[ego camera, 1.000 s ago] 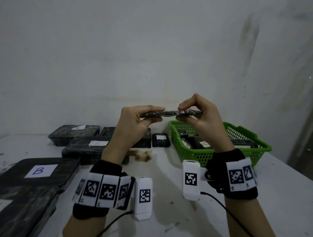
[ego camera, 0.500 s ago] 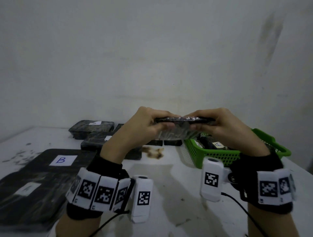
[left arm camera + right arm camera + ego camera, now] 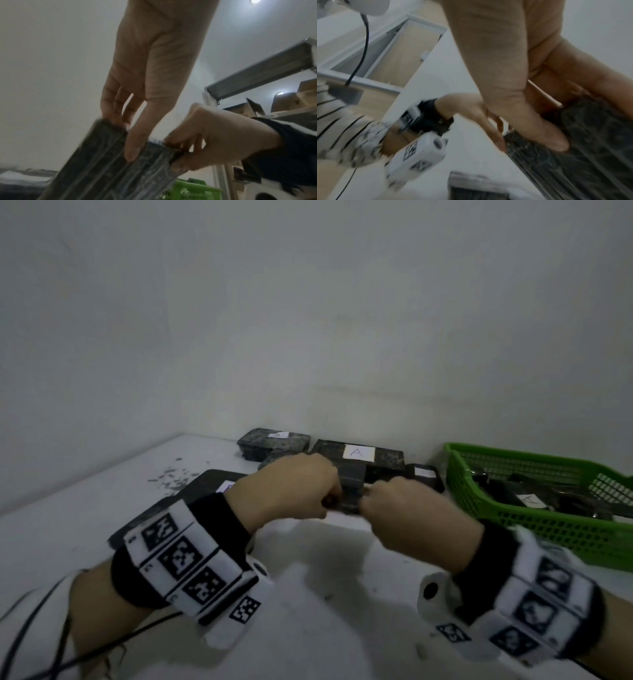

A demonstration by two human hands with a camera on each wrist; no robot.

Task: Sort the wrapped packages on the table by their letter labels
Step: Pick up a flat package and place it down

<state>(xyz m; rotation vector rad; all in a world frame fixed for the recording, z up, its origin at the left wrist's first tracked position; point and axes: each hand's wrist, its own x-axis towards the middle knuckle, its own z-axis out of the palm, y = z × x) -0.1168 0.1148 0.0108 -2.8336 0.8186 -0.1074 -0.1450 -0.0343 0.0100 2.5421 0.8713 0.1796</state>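
Note:
Both hands hold one flat dark plastic-wrapped package (image 3: 349, 489) just above the table; its label does not show. My left hand (image 3: 291, 491) pinches its left end, thumb under and fingers over, as the left wrist view shows on the package (image 3: 106, 162). My right hand (image 3: 411, 508) grips its right end; in the right wrist view the thumb presses on the wrapped package (image 3: 573, 155). Behind them lies a package labelled A (image 3: 358, 455), another labelled package (image 3: 274, 440) at the back left, and a small dark one (image 3: 424, 475).
A green basket (image 3: 548, 529) holding several dark packages, one marked A, stands at the right. A large flat package (image 3: 205, 484) lies left, mostly behind my left wrist. Cables (image 3: 51, 645) trail at the near left. The wall is close behind the table.
Both hands have come down and forward with the package, from chest height to just above the table. The head view has swung left and down.

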